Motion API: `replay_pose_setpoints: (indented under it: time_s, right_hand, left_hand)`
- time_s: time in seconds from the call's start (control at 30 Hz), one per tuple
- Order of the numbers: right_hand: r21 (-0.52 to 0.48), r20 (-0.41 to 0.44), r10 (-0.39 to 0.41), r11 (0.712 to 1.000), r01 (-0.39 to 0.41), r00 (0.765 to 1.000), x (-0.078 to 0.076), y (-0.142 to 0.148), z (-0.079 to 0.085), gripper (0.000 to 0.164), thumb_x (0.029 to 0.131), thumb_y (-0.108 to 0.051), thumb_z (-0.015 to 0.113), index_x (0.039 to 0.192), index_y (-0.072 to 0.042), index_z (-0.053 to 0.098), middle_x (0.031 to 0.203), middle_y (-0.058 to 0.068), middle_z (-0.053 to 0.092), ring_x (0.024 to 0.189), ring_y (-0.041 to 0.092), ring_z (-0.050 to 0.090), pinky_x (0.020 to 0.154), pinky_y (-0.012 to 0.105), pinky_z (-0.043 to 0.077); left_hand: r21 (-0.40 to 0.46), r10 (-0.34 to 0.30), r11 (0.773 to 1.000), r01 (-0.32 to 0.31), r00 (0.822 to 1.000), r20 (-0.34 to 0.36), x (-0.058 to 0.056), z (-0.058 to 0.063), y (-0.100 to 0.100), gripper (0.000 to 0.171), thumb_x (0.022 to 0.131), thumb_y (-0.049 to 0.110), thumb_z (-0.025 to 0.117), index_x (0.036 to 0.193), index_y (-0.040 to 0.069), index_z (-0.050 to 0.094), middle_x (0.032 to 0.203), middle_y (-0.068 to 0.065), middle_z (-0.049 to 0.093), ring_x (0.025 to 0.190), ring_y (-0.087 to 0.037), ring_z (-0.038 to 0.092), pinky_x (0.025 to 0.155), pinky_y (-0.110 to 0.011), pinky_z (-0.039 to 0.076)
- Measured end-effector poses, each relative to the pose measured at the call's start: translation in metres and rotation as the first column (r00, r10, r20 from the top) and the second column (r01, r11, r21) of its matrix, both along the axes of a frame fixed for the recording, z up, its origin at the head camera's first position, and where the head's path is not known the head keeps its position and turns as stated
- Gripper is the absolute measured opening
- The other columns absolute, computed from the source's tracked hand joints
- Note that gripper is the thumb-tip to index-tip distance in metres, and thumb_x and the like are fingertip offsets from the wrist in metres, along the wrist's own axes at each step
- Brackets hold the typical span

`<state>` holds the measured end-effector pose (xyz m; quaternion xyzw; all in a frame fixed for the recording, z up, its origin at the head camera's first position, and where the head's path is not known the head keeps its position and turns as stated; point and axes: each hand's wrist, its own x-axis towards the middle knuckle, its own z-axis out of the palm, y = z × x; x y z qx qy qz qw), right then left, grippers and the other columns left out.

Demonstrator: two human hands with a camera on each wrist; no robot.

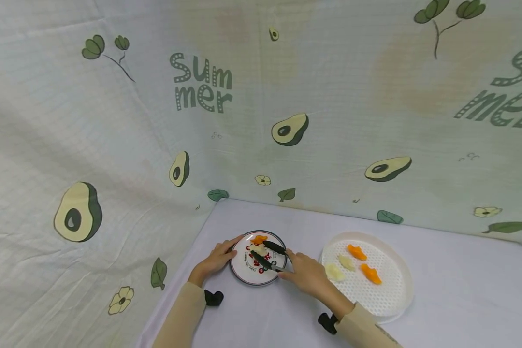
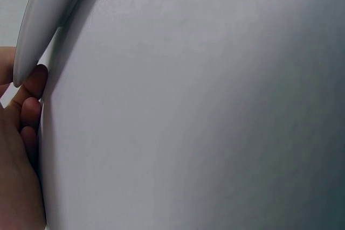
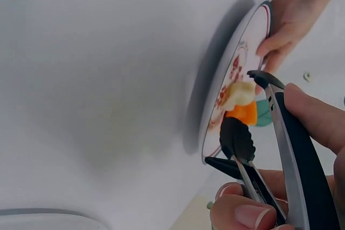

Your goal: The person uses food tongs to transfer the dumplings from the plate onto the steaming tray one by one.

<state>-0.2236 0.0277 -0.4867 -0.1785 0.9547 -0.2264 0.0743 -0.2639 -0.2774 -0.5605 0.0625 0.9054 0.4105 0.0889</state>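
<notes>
Plate (image 1: 242, 268) held near left edge of table (image 1: 261, 319), rim pinched by left hand (image 1: 217, 257), presumably for steadiness | tongs (image 1: 261, 259) gripped by right hand (image 1: 308, 273), tips parted, nothing clamped, likely for clearance around pale piece (image 1: 257, 249) | orange piece (image 1: 259, 239) laid toward plate's far edge

My two hands (image 1: 310, 274), one pair of tongs (image 1: 274, 247), one plate (image 1: 240, 263), one tray (image 1: 393, 275), three orange pieces (image 1: 370, 274), three pale pieces (image 1: 334, 271)
</notes>
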Motion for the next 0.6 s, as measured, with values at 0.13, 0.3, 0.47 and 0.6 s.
replay_pose_setpoints:
  time_s: [0.13,0.3,0.47,0.6]
  right_hand:
    - [0.011,-0.006,-0.007,1.000,0.007,1.000,-0.0006,-0.0019,-0.0013,0.072,0.087,-0.043,0.075,0.141,0.000,0.054,0.121,0.025,0.063,0.090,0.038,0.065,0.066,0.052,0.053]
    - [0.015,-0.017,0.002,1.000,-0.002,1.000,-0.0029,-0.0029,-0.0033,0.071,0.087,-0.042,0.075,0.141,-0.001,0.054,0.121,0.025,0.063,0.087,0.035,0.065,0.065,0.049,0.053]
    - [0.039,-0.049,0.013,0.999,-0.011,0.999,-0.0048,-0.0043,-0.0053,0.067,0.086,-0.040,0.076,0.139,-0.004,0.058,0.115,0.022,0.066,0.069,0.021,0.054,0.055,0.039,0.047]
    - [0.051,-0.068,0.013,0.999,-0.009,0.998,-0.0056,-0.0048,-0.0072,0.064,0.086,-0.040,0.077,0.137,-0.005,0.060,0.114,0.021,0.067,0.069,0.021,0.053,0.054,0.038,0.046]
  left_hand:
    - [-0.011,0.003,1.000,-0.003,1.000,-0.004,-0.0013,-0.0014,0.0010,0.050,0.104,0.019,0.052,0.153,0.026,0.044,0.137,-0.007,0.053,0.114,-0.026,0.038,0.099,-0.056,0.030]
    - [0.009,0.011,1.000,-0.011,1.000,0.005,-0.0012,-0.0024,0.0007,0.051,0.103,0.018,0.053,0.152,0.026,0.044,0.136,-0.007,0.053,0.116,-0.027,0.038,0.101,-0.056,0.029]
    - [0.025,0.011,1.000,-0.012,1.000,0.010,-0.0009,-0.0019,-0.0002,0.051,0.103,0.017,0.053,0.152,0.025,0.044,0.134,-0.007,0.054,0.118,-0.028,0.038,0.102,-0.057,0.028]
    - [0.016,0.008,1.000,-0.008,1.000,0.005,-0.0008,-0.0018,-0.0012,0.051,0.103,0.018,0.054,0.152,0.025,0.044,0.132,-0.007,0.055,0.118,-0.028,0.038,0.101,-0.057,0.028]
